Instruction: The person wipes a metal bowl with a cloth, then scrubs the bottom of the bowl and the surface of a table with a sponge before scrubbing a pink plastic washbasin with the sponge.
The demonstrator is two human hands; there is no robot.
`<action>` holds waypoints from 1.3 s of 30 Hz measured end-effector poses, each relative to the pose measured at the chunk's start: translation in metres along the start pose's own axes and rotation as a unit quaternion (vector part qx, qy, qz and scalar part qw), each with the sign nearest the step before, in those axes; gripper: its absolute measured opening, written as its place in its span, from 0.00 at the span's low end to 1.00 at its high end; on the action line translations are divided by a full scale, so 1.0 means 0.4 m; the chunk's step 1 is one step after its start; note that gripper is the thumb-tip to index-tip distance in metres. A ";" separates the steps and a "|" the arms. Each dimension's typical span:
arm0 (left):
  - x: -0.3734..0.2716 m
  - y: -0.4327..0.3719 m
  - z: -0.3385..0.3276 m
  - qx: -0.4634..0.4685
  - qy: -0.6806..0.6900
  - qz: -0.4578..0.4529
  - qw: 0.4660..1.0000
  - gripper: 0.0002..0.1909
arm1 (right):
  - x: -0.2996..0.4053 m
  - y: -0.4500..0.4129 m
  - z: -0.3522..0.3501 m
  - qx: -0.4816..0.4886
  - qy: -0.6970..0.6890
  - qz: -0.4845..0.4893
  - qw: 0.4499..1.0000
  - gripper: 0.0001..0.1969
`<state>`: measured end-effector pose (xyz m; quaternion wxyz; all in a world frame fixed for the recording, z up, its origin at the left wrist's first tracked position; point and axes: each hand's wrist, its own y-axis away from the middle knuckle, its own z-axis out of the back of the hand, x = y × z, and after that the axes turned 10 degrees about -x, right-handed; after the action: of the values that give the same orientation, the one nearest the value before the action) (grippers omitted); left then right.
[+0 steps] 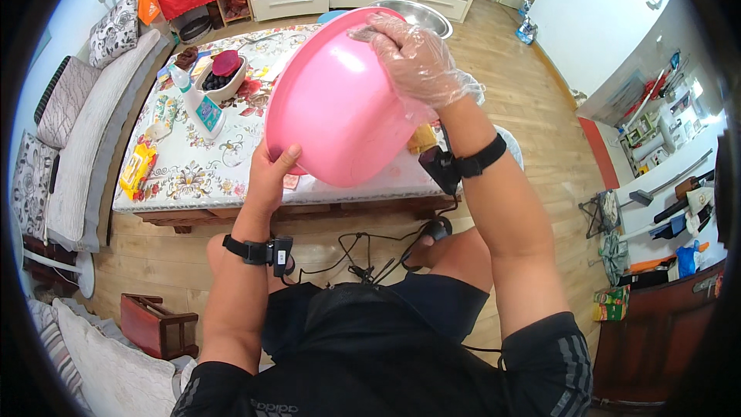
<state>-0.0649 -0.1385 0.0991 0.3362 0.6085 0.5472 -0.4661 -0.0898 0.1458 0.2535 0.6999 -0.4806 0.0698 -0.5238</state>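
Observation:
A pink plastic basin (341,110) is tilted above the front part of the table, its smooth outer side towards me. My left hand (272,171) is bare and grips the basin at its lower left rim, thumb on the outside. My right hand (411,58) wears a clear disposable plastic glove and lies against the upper right of the basin, fingers bent near the rim. Something greyish shows at its fingertips; what it is I cannot tell. A yellow cloth or sponge (422,139) is partly hidden behind the basin, below my right hand.
The table bears a floral tablecloth (231,153). On its left are a white spray bottle (202,107), a bowl of dark fruit (226,84) and a yellow wipes packet (138,171). A steel basin (428,17) stands beyond. Black cables (362,249) lie between my feet.

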 end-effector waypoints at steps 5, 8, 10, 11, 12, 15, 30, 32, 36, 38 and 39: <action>-0.117 -0.024 -0.052 -0.048 -0.160 -0.246 0.955 0.22 | 0.021 0.017 0.016 -0.022 -0.012 -0.028 0.999 0.15; -0.202 -0.076 -0.090 -0.081 -0.254 -0.309 0.913 0.24 | 0.078 0.021 -0.013 -0.064 -0.015 0.124 0.990 0.12; -0.266 -0.075 -0.141 -0.056 -0.341 -0.264 0.901 0.23 | 0.101 0.026 -0.039 -0.094 0.034 0.157 0.983 0.10; -0.282 -0.078 -0.157 -0.030 -0.422 -0.215 0.880 0.21 | 0.111 0.033 -0.045 -0.123 0.086 0.188 0.971 0.08; -0.275 -0.084 -0.145 -0.046 -0.391 -0.227 0.891 0.26 | 0.156 0.039 -0.034 -0.118 0.087 0.199 0.969 0.06; -0.281 -0.075 -0.141 -0.072 -0.421 -0.218 0.877 0.29 | 0.201 0.061 -0.028 -0.045 0.086 0.248 0.964 0.06; -0.256 -0.029 -0.114 -0.072 -0.383 -0.246 0.887 0.32 | 0.121 0.095 -0.038 -0.141 0.013 0.125 0.982 0.10; -0.250 -0.042 -0.114 -0.074 -0.391 -0.263 0.879 0.32 | 0.220 0.111 -0.044 -0.004 0.096 0.225 0.970 0.07; -0.268 -0.023 -0.127 -0.070 -0.409 -0.227 0.881 0.32 | 0.187 0.084 -0.032 -0.008 0.058 0.225 0.973 0.06; -0.265 -0.021 -0.140 -0.061 -0.395 -0.242 0.884 0.33 | 0.119 0.052 -0.002 0.002 0.004 0.141 0.990 0.07; -0.263 -0.022 -0.141 -0.057 -0.383 -0.256 0.886 0.34 | 0.085 0.033 -0.001 0.012 -0.055 0.058 0.997 0.09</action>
<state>-0.0587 -0.1221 0.2174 0.4225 0.2012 0.5388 -0.7005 -0.0661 0.1183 0.2572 0.7377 -0.4952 0.0531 -0.4558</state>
